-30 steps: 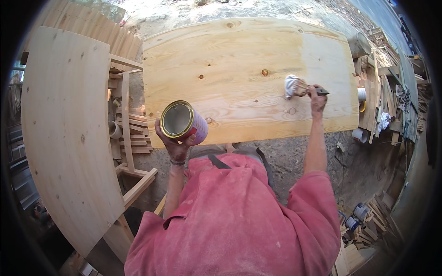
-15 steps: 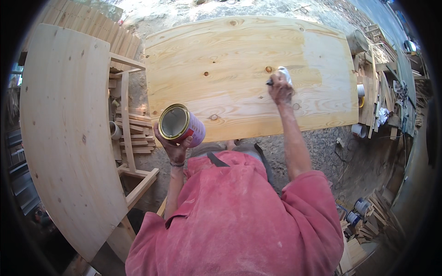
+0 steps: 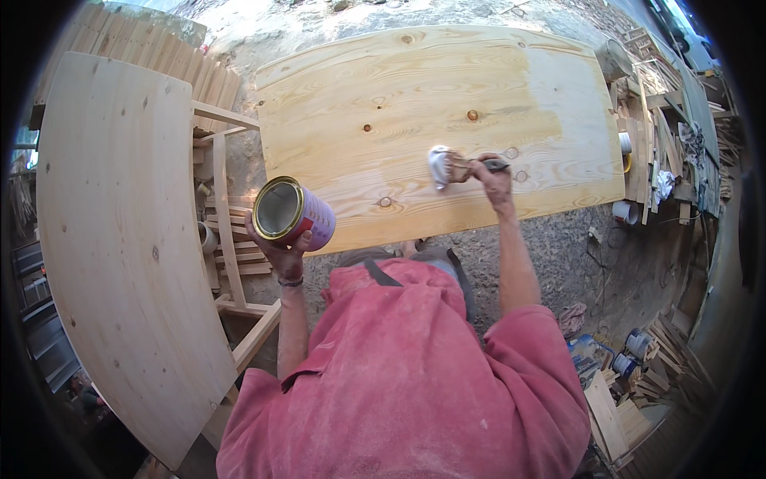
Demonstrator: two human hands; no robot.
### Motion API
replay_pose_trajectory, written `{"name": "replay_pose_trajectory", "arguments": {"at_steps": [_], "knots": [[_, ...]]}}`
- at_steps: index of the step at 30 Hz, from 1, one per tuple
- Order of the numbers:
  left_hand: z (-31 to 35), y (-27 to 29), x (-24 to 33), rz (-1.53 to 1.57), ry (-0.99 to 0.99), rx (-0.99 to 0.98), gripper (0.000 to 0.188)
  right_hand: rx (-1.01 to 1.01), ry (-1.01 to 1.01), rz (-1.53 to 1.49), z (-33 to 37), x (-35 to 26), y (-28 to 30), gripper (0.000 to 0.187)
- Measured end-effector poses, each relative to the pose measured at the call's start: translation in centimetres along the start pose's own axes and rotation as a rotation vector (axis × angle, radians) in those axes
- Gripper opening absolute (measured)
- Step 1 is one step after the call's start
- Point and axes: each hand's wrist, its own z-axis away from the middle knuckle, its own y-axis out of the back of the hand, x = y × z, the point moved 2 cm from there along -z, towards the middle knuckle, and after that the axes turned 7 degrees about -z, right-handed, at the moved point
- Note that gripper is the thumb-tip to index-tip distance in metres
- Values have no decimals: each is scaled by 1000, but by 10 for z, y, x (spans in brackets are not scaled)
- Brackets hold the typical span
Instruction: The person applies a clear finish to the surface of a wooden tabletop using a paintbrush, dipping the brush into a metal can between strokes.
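A pale wooden panel (image 3: 415, 88) with dark knots lies flat in front of me; its left and middle part looks yellower and wetter than the pale right end. My right hand (image 3: 496, 188) grips a paintbrush (image 3: 459, 167) by its dark handle. The white-coated bristles point left over the near middle of the panel; whether they touch the wood I cannot tell. My left hand (image 3: 279, 257) is wrapped around an open-topped metal can (image 3: 321, 222) with a purple and red side and a gold rim. It tilts near the panel's near left corner.
On the left a second pale panel (image 3: 120, 239) rests beside a wooden frame (image 3: 226, 215). Stacked offcuts (image 3: 243, 259) lie between the panels. At the right are scrap boards (image 3: 658, 152), a white bucket (image 3: 625, 211), and small cans (image 3: 638, 343) among wood strips.
My right hand has come nearer to me, and the brush has swung so its bristles point left. The can in my left hand has shifted slightly left.
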Motion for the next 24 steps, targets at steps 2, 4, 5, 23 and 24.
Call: {"name": "replay_pose_trajectory", "arguments": {"at_steps": [2, 4, 5, 23, 24], "knots": [[0, 1, 1, -1, -6, 1, 121, 180, 52, 5, -13, -13, 71, 8], [1, 3, 1, -15, -14, -3, 120, 313, 67, 54, -24, -21, 132, 12], [4, 4, 3, -9, -4, -3, 120, 358, 67, 69, -29, -31, 152, 13], [24, -27, 18, 53, 78, -166, 131, 80, 371, 1201, 69, -9, -104, 9], [21, -28, 18, 78, 88, -186, 132, 2, 257, 1123, 77, -15, -121, 9]]}}
